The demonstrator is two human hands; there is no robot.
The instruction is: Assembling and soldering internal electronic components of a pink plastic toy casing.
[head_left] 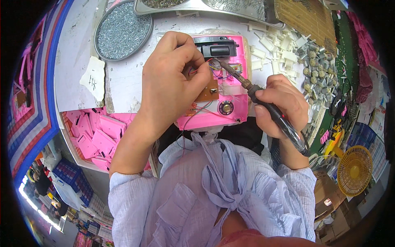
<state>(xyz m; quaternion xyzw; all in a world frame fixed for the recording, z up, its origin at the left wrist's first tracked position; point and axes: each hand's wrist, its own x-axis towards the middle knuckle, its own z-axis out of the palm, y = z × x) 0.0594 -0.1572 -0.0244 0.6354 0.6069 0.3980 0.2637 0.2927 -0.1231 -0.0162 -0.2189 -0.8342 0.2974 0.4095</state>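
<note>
A pink plastic housing (214, 120) lies in front of me with its electronics exposed. Inside it are a brown circuit board (209, 94), a small round speaker (226, 108) and a black plastic unit (218, 50) at the far end. My left hand (175, 78) reaches over the housing's left side, its thumb and forefinger pinched on a thin red wire (209, 60). In my right hand (284, 108) is a soldering iron (273, 111), held like a pen. Its tip meets the area beside the black unit, close to the wire's end; exact contact is too small to tell.
A round metal tray (98, 35) of small screws stands at the far left. White plastic parts (284, 49) and small metal motors (317, 72) are heaped at the right. A box of pink panels (103, 140) sits at the near left. A yellow fan (354, 171) stands lower right.
</note>
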